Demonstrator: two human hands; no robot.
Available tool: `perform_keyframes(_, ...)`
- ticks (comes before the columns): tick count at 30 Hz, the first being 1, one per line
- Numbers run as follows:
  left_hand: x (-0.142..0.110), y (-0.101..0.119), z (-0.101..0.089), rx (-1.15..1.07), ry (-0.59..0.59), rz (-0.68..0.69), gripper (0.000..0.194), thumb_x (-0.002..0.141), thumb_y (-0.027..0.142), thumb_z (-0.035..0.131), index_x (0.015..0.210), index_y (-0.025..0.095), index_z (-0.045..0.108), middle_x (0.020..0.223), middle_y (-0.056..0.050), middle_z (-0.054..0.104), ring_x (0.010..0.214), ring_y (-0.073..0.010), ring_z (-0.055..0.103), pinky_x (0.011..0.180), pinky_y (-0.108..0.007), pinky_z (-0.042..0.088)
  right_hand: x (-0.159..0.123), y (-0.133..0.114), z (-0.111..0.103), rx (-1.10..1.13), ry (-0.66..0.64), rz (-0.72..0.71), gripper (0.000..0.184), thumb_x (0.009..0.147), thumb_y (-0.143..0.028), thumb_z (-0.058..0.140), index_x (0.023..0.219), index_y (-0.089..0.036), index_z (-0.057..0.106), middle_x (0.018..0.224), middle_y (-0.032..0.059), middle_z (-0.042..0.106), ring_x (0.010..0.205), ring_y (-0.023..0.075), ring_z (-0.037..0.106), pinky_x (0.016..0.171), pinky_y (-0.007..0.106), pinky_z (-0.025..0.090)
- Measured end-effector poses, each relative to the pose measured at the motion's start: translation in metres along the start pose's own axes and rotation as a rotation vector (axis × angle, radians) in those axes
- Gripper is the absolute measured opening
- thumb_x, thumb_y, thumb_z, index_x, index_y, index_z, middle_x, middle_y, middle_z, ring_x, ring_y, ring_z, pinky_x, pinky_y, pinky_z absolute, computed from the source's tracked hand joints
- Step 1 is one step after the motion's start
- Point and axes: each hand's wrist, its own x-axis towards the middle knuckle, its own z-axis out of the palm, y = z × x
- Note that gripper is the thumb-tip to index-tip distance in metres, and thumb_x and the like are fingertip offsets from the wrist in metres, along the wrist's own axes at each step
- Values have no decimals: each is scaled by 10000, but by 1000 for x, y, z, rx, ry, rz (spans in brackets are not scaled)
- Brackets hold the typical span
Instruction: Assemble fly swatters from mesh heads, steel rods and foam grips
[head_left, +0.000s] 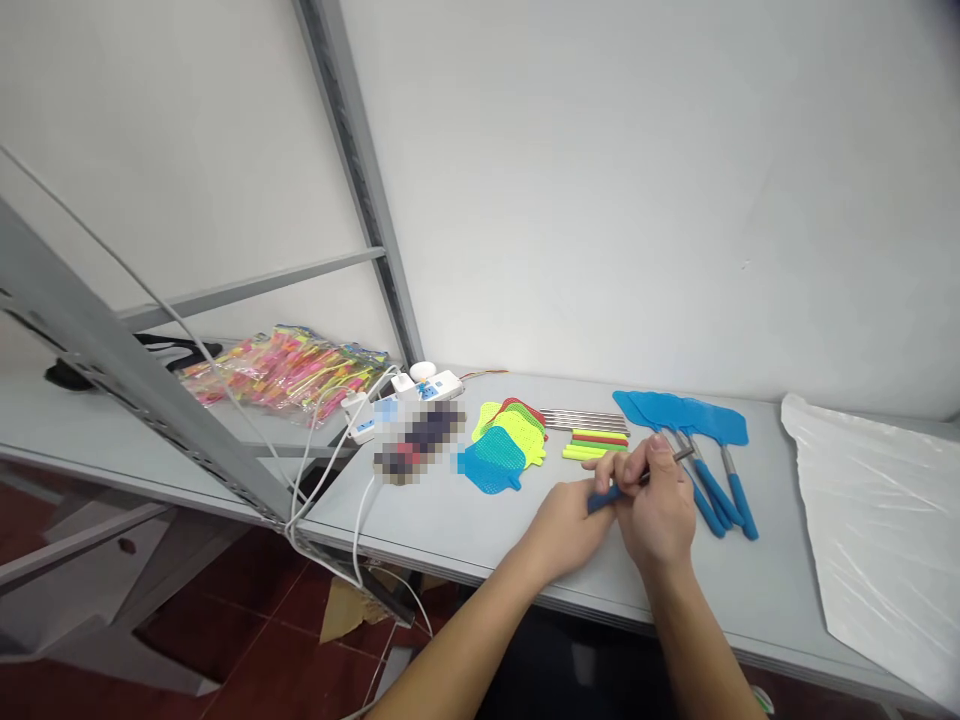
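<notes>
My left hand (574, 522) is closed on a slim blue cylindrical handle (602, 498), my right hand (661, 512) on its thin metal rod (682, 454), above the grey tabletop (450, 520). I judge it light and stiff, slicker along the metal; the blue end should hold best. Flat blue swatters (694, 418) lie just beyond, to the right.

Gleams as metal along the thin rods (585, 420). Looks like pierced plastic on the loose swatter heads (517, 438), smooth plastic on the coloured tubes (600, 440), glossy and crinkled on the clear bags (292, 375), smooth and matt across the table (450, 530).
</notes>
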Motion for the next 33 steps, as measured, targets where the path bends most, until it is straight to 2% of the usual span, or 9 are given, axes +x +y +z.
perform_keyframes(4, -1, 17, -21, 2, 11, 9, 242, 900, 323, 486, 867, 158, 659, 795, -22, 647, 771, -192, 570, 666, -258, 406, 5, -8, 10, -126, -118, 26, 386, 950, -454, 455, 685, -207, 590, 571, -12, 526, 821, 201, 650, 865, 390, 501)
perform_keyframes(7, -10, 26, -48, -60, 34, -14, 270, 904, 405, 519, 864, 165, 637, 758, 2, 588, 717, -153, 523, 653, -245, 393, 10, -11, 24, -359, -332, 42, 362, 969, -478, 397, 1021, -226, 653, 1028, 62, 674, 1088, 211, 602, 992, 391, 440)
perform_keyframes(11, -38, 16, -89, -369, 104, -132, 329, 893, 504, 543, 982, 187, 563, 653, 61, 426, 525, -77, 360, 502, -200, 307, 10, 9, 38, -703, -700, 103, 486, 969, -490, 389, 1408, -284, 421, 1440, 66, 480, 1320, 215, 439, 1093, 424, 352)
perform_keyframes(15, -76, -13, -117, -631, 236, -313, 334, 906, 566, 488, 930, 234, 466, 625, 94, 330, 426, -45, 210, 395, -163, 175, -5, 44, 34, -1170, -1043, -6, 604, 922, -552, 444, 1416, -205, 451, 1488, 117, 425, 1406, 319, 302, 1129, 569, 226)
perform_keyframes(18, -96, -29, -124, -691, 334, -336, 360, 919, 600, 431, 928, 241, 467, 633, 91, 357, 405, -37, 202, 370, -149, 157, -24, 55, 24, -1379, -1175, -117, 614, 927, -544, 435, 1429, -191, 437, 1493, 120, 413, 1417, 351, 265, 1120, 627, 178)
perform_keyframes(23, -86, -36, -114, -782, 375, -302, 394, 898, 620, 443, 883, 227, 452, 613, 99, 328, 392, -33, 217, 359, -149, 195, -49, 41, -1, -1491, -1068, -300, 361, 972, -388, 409, 1249, -239, 586, 1296, 85, 614, 1227, 294, 511, 1088, 588, 242)
perform_keyframes(27, -49, -27, -87, -794, 276, -274, 409, 866, 626, 480, 846, 220, 443, 610, 98, 343, 384, -35, 252, 360, -158, 222, -47, 34, -31, -1580, -788, -353, 334, 938, -404, 474, 1189, -223, 600, 1081, 112, 657, 1002, 279, 595, 922, 495, 410)
perform_keyframes(29, -29, -20, -71, -788, 201, -261, 423, 850, 630, 501, 808, 213, 438, 594, 98, 350, 376, -36, 266, 363, -165, 233, -39, 35, -45, -1616, -668, -315, 471, 876, -481, 553, 1264, -213, 554, 1089, 134, 631, 980, 306, 586, 821, 461, 452)
perform_keyframes(33, -1, -5, -46, -763, 56, -229, 484, 841, 670, 472, 718, 207, 404, 559, 96, 352, 368, -37, 265, 371, -179, 245, -22, 32, -61, -1590, -642, -115, 552, 731, -499, 705, 1192, -222, 582, 1063, 115, 627, 974, 313, 578, 801, 436, 446)
